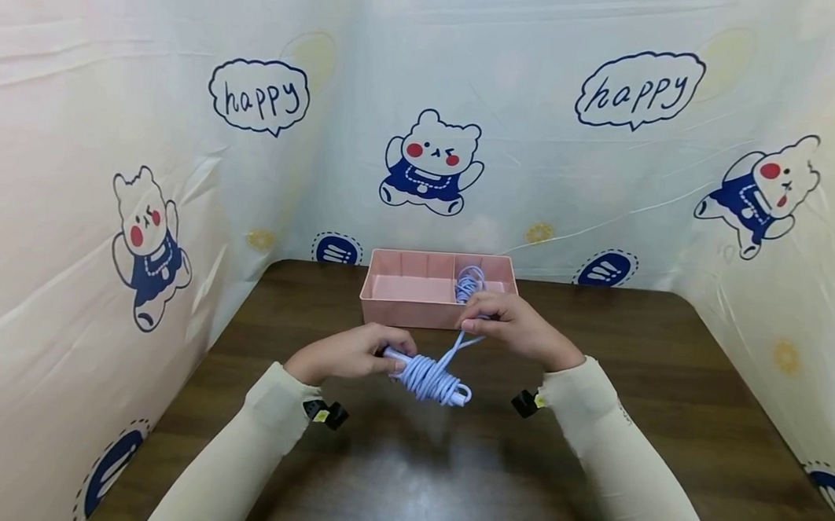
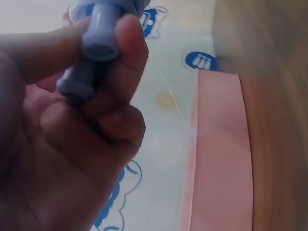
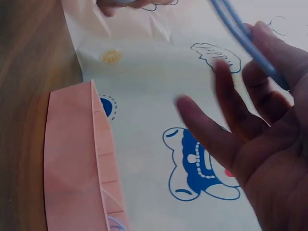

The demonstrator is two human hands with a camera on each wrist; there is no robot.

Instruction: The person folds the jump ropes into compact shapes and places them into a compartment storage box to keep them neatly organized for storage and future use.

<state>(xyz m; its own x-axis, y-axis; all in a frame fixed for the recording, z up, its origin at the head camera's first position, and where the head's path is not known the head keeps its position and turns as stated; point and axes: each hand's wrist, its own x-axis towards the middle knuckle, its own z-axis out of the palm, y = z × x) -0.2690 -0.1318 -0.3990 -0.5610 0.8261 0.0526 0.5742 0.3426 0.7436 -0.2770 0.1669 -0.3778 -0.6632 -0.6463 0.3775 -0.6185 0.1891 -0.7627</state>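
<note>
My left hand [image 1: 356,353] grips a light blue jump rope [image 1: 431,378] by its handles, with the cord wound round them in a thick bundle. Two handle ends [image 2: 100,45] poke out between thumb and fingers in the left wrist view. Up and to the right, my right hand [image 1: 516,327] pinches a doubled stretch of the cord [image 1: 455,347] that runs up from the bundle. That cord [image 3: 250,45] crosses to the thumb side in the right wrist view, where the other fingers are spread. The exact pinch point is hidden there.
A pink divided box [image 1: 408,313] stands at the table's back edge, just beyond both hands. Its right compartment holds a coil of similar blue cord [image 1: 469,283]; whether this joins the held rope cannot be told. A printed curtain [image 1: 521,179] surrounds the dark wooden table [image 1: 679,400].
</note>
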